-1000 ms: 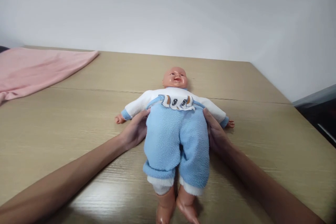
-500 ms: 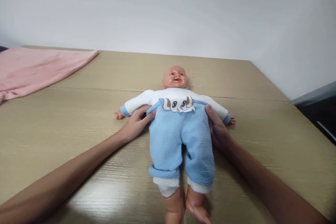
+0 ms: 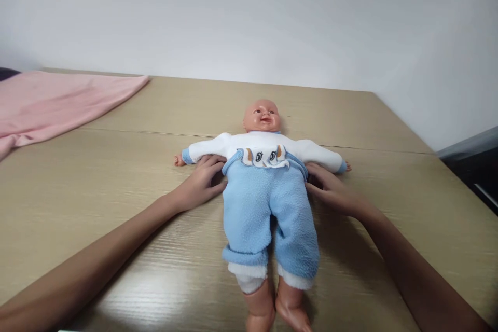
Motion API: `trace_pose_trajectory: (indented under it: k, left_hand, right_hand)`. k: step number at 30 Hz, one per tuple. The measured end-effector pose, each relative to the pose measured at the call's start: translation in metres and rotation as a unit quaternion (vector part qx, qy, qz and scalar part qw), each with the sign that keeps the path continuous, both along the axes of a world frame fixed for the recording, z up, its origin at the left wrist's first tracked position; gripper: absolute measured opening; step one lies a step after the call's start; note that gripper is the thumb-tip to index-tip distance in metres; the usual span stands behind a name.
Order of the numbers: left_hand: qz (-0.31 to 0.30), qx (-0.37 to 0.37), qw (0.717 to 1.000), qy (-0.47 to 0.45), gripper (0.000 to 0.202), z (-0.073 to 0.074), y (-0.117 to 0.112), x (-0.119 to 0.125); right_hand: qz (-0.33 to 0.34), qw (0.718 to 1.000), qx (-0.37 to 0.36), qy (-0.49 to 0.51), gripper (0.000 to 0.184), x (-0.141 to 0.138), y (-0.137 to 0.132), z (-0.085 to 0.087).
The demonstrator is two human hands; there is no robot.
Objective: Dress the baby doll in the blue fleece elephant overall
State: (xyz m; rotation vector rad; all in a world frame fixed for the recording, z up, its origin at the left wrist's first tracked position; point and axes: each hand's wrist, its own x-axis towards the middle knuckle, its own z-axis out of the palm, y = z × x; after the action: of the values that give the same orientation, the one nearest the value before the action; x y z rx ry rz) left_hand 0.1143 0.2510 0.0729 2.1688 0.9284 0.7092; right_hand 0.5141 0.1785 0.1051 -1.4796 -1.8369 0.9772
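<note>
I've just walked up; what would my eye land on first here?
The doll in blue and white clothes, lying face up mid-table, arms spread wide. Next, the person's left hand and right hand, one at each side of its waist. Then the pink cloth at far left.

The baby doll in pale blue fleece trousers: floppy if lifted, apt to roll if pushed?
The doll may sag at its middle, since its trousers look soft and bunched. Its bald head could be slippery, being smooth and glossy. Rolling seems unlikely, as it lies on its back with both arms spread.
</note>
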Motion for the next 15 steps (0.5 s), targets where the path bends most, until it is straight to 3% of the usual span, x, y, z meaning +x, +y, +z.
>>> trace_pose_trajectory:
  k: [4,7,9,11,13,15]
  left_hand:
    - [-0.007,-0.051,0.997,-0.056,0.023,0.003,-0.004,0.005]
    - [0.004,-0.139,0.978,-0.153,0.027,0.005,-0.013,0.011]
    - [0.041,-0.244,0.937,-0.245,0.032,0.003,-0.022,0.018]
    - [0.086,-0.360,0.865,-0.339,0.033,0.000,-0.031,0.027]
    - [0.110,-0.447,0.795,-0.396,0.032,-0.003,-0.038,0.036]
    - [0.119,-0.482,0.761,-0.419,0.029,-0.005,-0.040,0.043]
  right_hand:
    - [-0.049,0.991,-0.044,0.119,0.034,-0.011,-0.001,-0.003]
    - [-0.110,0.947,-0.112,0.280,0.031,-0.028,-0.006,-0.011]
    - [-0.133,0.901,-0.172,0.376,0.033,-0.040,-0.010,-0.016]
    - [-0.141,0.871,-0.204,0.424,0.038,-0.051,-0.015,-0.021]
    - [-0.131,0.872,-0.202,0.426,0.044,-0.059,-0.018,-0.023]
    - [-0.119,0.894,-0.161,0.400,0.049,-0.064,-0.019,-0.023]
